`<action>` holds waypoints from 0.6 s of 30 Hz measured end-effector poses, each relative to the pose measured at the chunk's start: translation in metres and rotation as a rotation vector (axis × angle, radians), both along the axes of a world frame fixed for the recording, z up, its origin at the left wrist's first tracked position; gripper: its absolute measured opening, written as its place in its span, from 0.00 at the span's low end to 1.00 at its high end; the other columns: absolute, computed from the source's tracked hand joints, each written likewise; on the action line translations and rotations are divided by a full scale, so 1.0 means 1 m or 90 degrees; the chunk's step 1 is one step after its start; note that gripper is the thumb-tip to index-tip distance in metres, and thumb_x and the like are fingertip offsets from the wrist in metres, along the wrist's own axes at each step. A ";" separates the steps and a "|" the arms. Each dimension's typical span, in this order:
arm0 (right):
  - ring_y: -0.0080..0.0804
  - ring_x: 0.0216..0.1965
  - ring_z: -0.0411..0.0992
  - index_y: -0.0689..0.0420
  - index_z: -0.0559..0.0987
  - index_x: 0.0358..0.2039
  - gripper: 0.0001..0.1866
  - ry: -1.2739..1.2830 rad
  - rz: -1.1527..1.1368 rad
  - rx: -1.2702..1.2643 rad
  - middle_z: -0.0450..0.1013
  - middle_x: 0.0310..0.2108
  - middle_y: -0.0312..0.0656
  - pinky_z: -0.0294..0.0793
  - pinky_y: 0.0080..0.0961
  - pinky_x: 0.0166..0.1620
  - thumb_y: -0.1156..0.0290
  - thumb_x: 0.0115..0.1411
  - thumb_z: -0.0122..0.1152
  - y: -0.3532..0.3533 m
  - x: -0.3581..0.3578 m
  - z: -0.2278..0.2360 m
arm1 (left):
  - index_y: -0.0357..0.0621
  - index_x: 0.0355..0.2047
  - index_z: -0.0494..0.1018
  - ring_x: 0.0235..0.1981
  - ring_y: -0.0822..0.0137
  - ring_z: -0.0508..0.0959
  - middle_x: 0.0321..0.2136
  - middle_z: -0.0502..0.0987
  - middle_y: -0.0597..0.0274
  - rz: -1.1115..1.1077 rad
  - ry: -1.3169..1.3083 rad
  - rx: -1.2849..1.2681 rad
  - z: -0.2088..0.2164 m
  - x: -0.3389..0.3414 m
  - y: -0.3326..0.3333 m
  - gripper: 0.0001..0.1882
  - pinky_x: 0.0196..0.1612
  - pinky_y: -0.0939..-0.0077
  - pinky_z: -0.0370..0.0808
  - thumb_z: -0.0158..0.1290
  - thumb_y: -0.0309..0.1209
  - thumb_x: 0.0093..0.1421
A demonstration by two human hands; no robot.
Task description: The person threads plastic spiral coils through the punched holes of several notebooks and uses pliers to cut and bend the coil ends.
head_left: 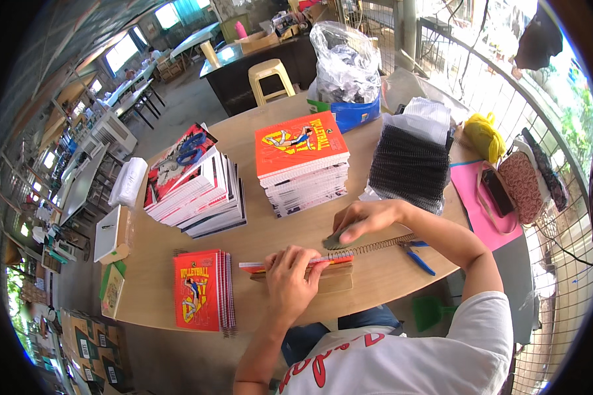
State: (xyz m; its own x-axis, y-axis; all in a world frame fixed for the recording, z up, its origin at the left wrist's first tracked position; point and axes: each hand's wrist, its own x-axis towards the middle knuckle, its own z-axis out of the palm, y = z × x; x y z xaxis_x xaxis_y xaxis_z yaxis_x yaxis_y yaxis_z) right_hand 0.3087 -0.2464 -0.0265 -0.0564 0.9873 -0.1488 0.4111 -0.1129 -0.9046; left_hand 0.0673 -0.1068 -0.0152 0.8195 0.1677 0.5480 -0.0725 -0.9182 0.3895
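Notebook point(339, 261), thin, orange-red and showing pale page edges, is standing on edge in the left hand point(288, 283) near the front of the desk point(389, 280), its cover design facing out of sight. The person's body point(402, 362) is covering part of the desk's near edge. Farther back, an orange-topped stack of notebooks point(303, 155) is rising beside a bundle of black coils point(408, 161). The left hand is clasping the notebook, hiding much of its left half, while the right hand point(366, 220) is arching just beyond it. Beneath the notebook, a flat brown piece point(339, 281) is lying partly hidden. Blue-handled pliers point(418, 261) are resting near a slim coil point(375, 248), which is running to the notebook's upper edge; whether it is passing through holes, I cannot tell. Smallest, a dark pad point(337, 241) is being pinched by the right hand, its material hard to make out.
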 end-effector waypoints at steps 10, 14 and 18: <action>0.45 0.51 0.74 0.68 0.83 0.46 0.39 0.014 0.038 0.034 0.76 0.50 0.55 0.68 0.36 0.56 0.37 0.62 0.55 -0.001 -0.002 0.005 | 0.48 0.32 0.74 0.34 0.61 0.77 0.30 0.77 0.68 0.002 -0.007 -0.012 0.001 0.002 -0.001 0.13 0.43 0.63 0.67 0.68 0.36 0.54; 0.47 0.51 0.73 0.65 0.83 0.49 0.37 -0.008 0.020 0.003 0.76 0.51 0.56 0.68 0.37 0.57 0.39 0.63 0.56 -0.006 -0.003 0.010 | 0.49 0.32 0.74 0.33 0.60 0.77 0.30 0.77 0.67 0.004 -0.004 -0.009 0.000 0.000 -0.001 0.14 0.43 0.63 0.67 0.68 0.37 0.54; 0.45 0.50 0.74 0.64 0.85 0.45 0.39 -0.085 -0.005 0.009 0.77 0.48 0.54 0.71 0.38 0.51 0.35 0.61 0.55 -0.003 -0.011 0.011 | 0.48 0.32 0.74 0.34 0.59 0.77 0.30 0.77 0.66 0.010 0.005 -0.019 -0.001 0.000 -0.003 0.14 0.43 0.63 0.67 0.68 0.38 0.54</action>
